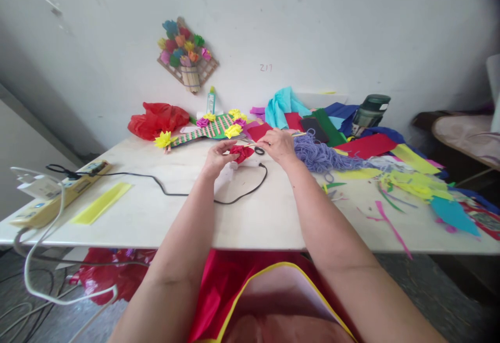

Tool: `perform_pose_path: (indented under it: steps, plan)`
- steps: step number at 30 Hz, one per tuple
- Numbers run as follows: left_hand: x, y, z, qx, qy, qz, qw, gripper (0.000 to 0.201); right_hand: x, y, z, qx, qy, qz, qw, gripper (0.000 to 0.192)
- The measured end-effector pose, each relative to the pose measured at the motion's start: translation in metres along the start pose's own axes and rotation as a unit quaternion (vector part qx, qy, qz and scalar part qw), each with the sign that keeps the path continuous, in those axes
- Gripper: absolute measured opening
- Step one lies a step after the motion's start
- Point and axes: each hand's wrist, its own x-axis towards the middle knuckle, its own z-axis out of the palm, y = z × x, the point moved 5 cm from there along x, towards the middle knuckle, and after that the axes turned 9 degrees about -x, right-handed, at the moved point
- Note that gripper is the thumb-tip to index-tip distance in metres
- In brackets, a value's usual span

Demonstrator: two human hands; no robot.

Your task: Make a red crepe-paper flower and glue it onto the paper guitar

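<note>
At 12 o'clock over the counter (pixel 253 228), left grip (pixel 217 158) is pinching a red paper flower (pixel 244 154), right grip (pixel 278 145) a thin stick (pixel 250 145) — flower's looking light, crushable — stick's likely offering the stiffer hold.

Red paper flower (pixel 244 153); purple yarn (pixel 322 155); green, pink-striped panel (pixel 213 130) toward back edge of white tabletop (pixel 258 228); yellow strip (pixel 102 204) toward left edge.

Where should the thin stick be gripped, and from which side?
Probably pinch the stick at its exposed end, coming from the right. That straight, thin end juts out beyond the right hand, near the purple yarn, whereas the red flower and left hand crowd its other end.
</note>
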Motion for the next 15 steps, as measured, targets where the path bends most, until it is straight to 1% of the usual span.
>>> perform_pose_path:
  steps: [11, 15]
  plan:
    - [0.0, 0.0025, 0.0024, 0.028, -0.012, 0.02, 0.999, 0.051, 0.0008, -0.007, -0.0065, -0.023, 0.041, -0.028, 0.998, 0.018]
    - [0.0005, 0.002, 0.0024, 0.023, -0.016, 0.023, 0.999, 0.053, 0.0008, -0.0095, -0.0078, -0.033, 0.045, -0.031, 0.998, 0.019]
